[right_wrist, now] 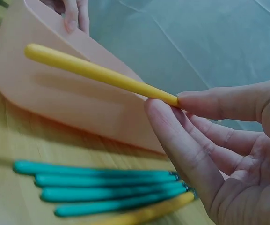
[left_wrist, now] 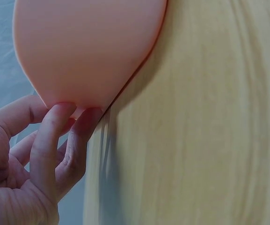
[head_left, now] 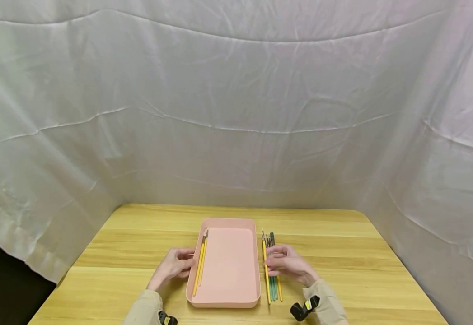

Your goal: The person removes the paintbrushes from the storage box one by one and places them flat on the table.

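My right hand pinches a yellow-handled paintbrush between thumb and fingertips, just right of a pink tray. Its handle end slants toward the tray wall in the right wrist view. Beneath it on the table lie several green-handled paintbrushes side by side, along with another yellow-handled paintbrush. At the tray's left side, my left hand grips the wall, fingertips on the pink plastic. Two yellow-handled paintbrushes lie inside the tray along its left wall, bristles pointing away.
The tray and brushes rest on a light wooden table. Pale grey cloth hangs behind the table and on both sides. A black wrist device sits on the right sleeve.
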A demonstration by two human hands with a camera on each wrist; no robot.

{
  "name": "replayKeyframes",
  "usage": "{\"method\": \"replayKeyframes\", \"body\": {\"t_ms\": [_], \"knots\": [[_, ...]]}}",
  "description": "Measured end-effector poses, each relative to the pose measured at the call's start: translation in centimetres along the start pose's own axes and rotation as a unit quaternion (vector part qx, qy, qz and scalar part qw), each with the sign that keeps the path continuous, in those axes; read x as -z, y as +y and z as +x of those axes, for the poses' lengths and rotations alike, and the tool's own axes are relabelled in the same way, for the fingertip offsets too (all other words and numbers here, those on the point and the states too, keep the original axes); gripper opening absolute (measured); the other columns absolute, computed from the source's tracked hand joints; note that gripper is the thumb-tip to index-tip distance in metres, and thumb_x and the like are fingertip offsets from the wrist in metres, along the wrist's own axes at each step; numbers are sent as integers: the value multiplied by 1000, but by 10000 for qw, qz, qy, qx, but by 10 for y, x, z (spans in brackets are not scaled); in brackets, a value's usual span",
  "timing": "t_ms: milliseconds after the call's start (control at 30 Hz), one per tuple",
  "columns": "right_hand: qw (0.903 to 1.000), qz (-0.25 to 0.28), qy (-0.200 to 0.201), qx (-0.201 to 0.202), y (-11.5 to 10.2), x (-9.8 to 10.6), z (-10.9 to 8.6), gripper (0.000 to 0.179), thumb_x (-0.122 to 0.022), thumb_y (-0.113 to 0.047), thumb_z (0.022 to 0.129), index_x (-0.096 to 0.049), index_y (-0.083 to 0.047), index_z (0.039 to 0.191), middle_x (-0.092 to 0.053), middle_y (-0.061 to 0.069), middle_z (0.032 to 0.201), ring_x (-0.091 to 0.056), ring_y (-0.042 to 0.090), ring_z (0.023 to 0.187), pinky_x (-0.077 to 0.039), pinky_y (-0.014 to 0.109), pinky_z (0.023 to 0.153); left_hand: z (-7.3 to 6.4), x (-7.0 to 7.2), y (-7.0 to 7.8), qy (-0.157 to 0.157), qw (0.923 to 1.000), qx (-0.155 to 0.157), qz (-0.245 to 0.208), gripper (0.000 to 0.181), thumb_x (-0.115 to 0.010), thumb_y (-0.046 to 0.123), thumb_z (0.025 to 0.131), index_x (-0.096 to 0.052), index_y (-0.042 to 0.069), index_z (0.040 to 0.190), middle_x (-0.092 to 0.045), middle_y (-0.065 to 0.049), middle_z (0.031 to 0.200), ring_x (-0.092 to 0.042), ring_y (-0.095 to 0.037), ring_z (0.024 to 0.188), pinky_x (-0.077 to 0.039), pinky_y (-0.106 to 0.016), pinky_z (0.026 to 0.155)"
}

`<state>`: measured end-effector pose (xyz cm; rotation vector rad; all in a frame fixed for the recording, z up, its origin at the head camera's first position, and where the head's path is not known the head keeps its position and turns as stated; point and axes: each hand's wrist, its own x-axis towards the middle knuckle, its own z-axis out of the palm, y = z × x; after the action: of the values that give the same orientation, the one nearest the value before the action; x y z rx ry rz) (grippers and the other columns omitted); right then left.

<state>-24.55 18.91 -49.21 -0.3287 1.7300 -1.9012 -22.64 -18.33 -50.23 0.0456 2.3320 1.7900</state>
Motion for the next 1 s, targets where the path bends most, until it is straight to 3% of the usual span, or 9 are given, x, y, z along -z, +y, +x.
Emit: {"method": "replayKeyframes", "body": {"t_ms": [233,600,1000], "knots": [[9997,-30,216,-121,5,16,-6,34,-63,1,92,-51,10,123,-71,2,89,-68,11,78,-62,26,76,1,0,-2,-16,10000,45,-18,47,-65,3,91,-55,-13,134,-64,-31,116,-66,-14,81,-58,-25,62],[9998,14,186,-69,16,38,-6,23,-58,2,94,-57,7,117,-72,2,90,-69,13,82,-62,28,77,2,0,-2,-10,9999,45,-98,48,-66,1,89,-55,-14,133,-66,-28,112,-66,-14,80,-58,-24,61],[9965,-380,723,-196,20,45,-7,29,-64,0,92,-54,12,117,-73,2,86,-69,11,75,-63,29,74,2,1,-3,-45,9999,10,-150,48,-66,2,88,-55,-14,132,-67,-26,110,-65,-14,80,-59,-25,62]]}}
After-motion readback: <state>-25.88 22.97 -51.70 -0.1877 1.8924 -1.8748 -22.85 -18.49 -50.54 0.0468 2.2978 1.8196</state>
